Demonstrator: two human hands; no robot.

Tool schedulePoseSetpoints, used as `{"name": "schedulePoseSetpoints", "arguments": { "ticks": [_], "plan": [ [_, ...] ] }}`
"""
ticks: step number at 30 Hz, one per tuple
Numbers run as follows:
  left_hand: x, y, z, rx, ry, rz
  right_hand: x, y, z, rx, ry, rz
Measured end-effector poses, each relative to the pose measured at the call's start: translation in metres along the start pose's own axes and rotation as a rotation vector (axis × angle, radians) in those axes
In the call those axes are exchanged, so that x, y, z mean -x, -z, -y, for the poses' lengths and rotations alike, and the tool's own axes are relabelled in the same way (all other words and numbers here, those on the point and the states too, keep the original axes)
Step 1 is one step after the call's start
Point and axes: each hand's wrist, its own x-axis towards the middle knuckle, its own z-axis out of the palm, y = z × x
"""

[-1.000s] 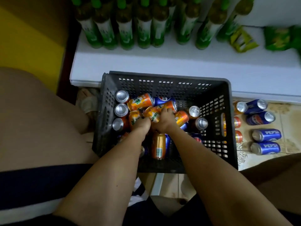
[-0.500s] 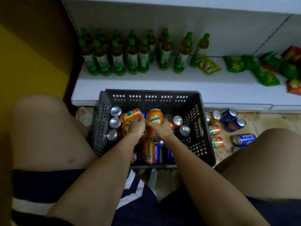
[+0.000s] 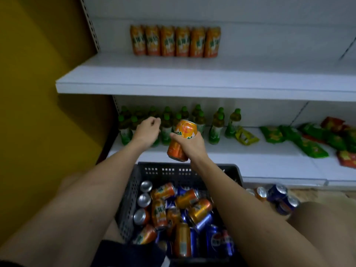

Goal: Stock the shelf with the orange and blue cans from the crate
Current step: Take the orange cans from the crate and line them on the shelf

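Right hand: I see my right hand [image 3: 189, 144] wrapped around two orange cans [image 3: 182, 139], held above the far edge of the crate [image 3: 127, 199], in front of the lower shelf.
Left hand: my left hand [image 3: 147, 130] is raised beside them, fingers loosely curled with nothing in them; the two hands are near each other but apart.
Crate: dark, perforated, low in my view between my forearms, with loose orange and blue cans [image 3: 181, 212] lying in a jumble; a few stand upright along its left wall.
Upper shelf: the white shelf board [image 3: 192, 74] carries a row of six orange cans [image 3: 175, 41] standing side by side at the back.
In the way: green bottles [image 3: 173, 122] crowd the lower shelf right behind my hands.
Snacks: green, yellow and red packets [image 3: 308, 137] lie on the lower shelf to the right.
Floor: more cans [image 3: 277, 195] lie just right of the crate.
Left side: a yellow wall [image 3: 38, 74].
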Motion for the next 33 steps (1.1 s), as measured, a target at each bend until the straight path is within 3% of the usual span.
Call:
{"name": "schedulePoseSetpoints", "arguments": {
  "ticks": [6,9,11,16,20,27,33],
  "plan": [
    [-0.057,0.073,-0.054,-0.012,-0.194,-0.116,-0.031,-0.026,0.09,-0.173,0.0,0.12],
    [-0.084,0.098,-0.057,-0.176,-0.264,-0.181,-0.038,-0.037,0.134,-0.318,-0.062,0.246],
    [-0.104,0.111,-0.053,-0.279,-0.283,-0.228,-0.045,-0.042,0.156,-0.283,-0.049,0.269],
    [-0.149,0.132,-0.039,-0.581,-0.221,-0.224,-0.074,-0.058,0.195,-0.077,0.061,0.181],
    [-0.18,0.144,-0.024,-0.718,-0.105,-0.119,-0.104,-0.071,0.215,0.07,0.128,0.119],
    [-0.193,0.14,-0.016,-0.851,-0.059,0.051,-0.162,-0.13,0.235,0.149,0.173,0.041],
    [-0.197,0.139,-0.016,-0.889,-0.056,0.063,-0.221,-0.189,0.246,0.144,0.269,-0.014]
  ]
}}
